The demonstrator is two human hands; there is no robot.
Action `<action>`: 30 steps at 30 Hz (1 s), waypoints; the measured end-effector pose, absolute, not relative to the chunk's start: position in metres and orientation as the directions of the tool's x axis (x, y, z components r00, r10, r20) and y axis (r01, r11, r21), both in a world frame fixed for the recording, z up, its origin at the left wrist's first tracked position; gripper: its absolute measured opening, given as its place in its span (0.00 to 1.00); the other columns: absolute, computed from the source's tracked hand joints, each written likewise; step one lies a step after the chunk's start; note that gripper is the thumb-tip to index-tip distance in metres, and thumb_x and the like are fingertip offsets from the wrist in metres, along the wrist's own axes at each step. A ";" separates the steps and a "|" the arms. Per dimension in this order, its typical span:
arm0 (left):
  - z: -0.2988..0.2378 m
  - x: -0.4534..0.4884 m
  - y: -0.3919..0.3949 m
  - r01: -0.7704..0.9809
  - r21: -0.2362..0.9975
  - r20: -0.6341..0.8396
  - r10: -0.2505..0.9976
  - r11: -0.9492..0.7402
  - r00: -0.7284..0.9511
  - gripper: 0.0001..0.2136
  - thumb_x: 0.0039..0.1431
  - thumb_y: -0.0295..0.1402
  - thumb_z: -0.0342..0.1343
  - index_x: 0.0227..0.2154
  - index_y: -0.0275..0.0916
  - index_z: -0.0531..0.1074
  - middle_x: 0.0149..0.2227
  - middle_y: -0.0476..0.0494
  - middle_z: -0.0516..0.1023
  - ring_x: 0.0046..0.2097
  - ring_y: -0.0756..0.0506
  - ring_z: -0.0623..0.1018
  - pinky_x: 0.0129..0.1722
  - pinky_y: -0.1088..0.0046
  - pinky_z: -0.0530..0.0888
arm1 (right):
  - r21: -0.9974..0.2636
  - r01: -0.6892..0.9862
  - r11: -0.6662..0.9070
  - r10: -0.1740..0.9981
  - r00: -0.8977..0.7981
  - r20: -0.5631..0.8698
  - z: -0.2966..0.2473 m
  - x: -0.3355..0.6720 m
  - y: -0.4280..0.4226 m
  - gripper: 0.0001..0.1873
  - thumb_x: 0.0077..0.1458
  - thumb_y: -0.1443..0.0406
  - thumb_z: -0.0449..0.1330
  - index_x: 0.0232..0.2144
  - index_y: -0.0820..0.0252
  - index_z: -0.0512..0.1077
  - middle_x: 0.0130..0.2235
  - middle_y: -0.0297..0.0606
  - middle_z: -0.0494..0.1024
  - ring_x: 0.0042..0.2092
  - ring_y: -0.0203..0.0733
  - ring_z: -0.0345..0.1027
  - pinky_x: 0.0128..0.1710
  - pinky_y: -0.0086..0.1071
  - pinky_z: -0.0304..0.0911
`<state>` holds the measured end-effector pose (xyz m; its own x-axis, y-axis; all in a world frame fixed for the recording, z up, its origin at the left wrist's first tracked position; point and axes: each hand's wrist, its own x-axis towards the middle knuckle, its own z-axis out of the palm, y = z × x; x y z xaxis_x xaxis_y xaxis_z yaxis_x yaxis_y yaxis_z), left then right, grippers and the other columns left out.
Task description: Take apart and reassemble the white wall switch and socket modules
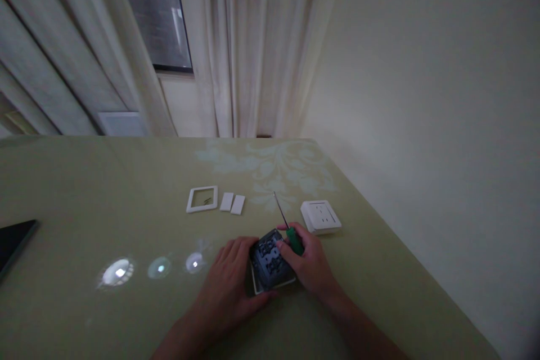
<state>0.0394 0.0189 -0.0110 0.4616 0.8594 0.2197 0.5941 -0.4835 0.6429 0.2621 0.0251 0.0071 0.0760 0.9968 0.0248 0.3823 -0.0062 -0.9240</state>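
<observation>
A dark wall-switch module with a white edge showing beneath it lies on the table in front of me. My left hand wraps round its left side, fingers at the upper left corner and thumb along the near edge. My right hand holds a screwdriver with a green handle, its thin shaft pointing up and away from me. The right thumb rests on the module's right side at the same time. What the other right fingers do beneath is partly hidden.
Beyond the hands lie a white square frame with small screws inside it and two white rocker covers. A white socket box stands to the right. A dark flat object is at the left edge. A wall borders the table's right side.
</observation>
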 end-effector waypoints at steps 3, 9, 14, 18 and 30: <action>-0.010 0.036 0.021 0.520 0.709 0.215 0.848 -0.476 0.484 0.41 0.47 0.38 0.77 0.63 0.44 0.66 0.62 0.34 0.76 0.63 0.29 0.74 0.63 0.47 0.74 | -0.957 0.287 -0.024 0.999 0.045 -0.011 0.005 0.269 0.029 0.20 0.55 0.51 0.68 0.44 0.59 0.80 0.33 0.35 0.80 0.36 0.44 0.74 0.37 0.34 0.69; -0.007 0.034 0.021 0.387 0.796 0.223 0.819 -0.466 0.528 0.43 0.54 0.33 0.72 0.71 0.49 0.60 0.67 0.36 0.72 0.67 0.30 0.72 0.67 0.46 0.71 | -0.965 0.240 -0.105 0.972 -0.179 -0.150 0.011 0.283 0.034 0.20 0.52 0.51 0.74 0.41 0.58 0.81 0.35 0.36 0.82 0.37 0.43 0.74 0.37 0.33 0.68; 0.000 0.038 0.016 0.331 0.836 0.192 0.798 -0.438 0.571 0.41 0.51 0.31 0.75 0.67 0.52 0.65 0.64 0.40 0.74 0.65 0.32 0.72 0.65 0.49 0.73 | -0.959 0.268 -0.089 0.973 -0.182 -0.142 0.014 0.282 0.033 0.19 0.53 0.50 0.73 0.38 0.57 0.80 0.34 0.34 0.81 0.36 0.43 0.74 0.38 0.33 0.67; -0.005 0.042 0.014 0.347 0.852 0.174 0.837 -0.393 0.519 0.43 0.42 0.33 0.80 0.62 0.48 0.67 0.62 0.39 0.73 0.63 0.31 0.74 0.64 0.49 0.74 | -0.959 0.277 -0.066 0.976 -0.182 -0.120 0.016 0.279 0.032 0.21 0.56 0.47 0.71 0.35 0.58 0.80 0.33 0.35 0.80 0.36 0.43 0.73 0.37 0.33 0.67; -0.012 0.043 0.019 0.441 0.842 0.139 0.915 -0.310 0.378 0.37 0.44 0.32 0.78 0.55 0.45 0.64 0.55 0.40 0.74 0.56 0.33 0.78 0.56 0.51 0.77 | -0.978 0.163 -0.129 0.987 -0.077 -0.143 0.004 0.285 0.038 0.25 0.57 0.44 0.68 0.45 0.57 0.80 0.33 0.34 0.81 0.20 0.31 0.60 0.19 0.28 0.56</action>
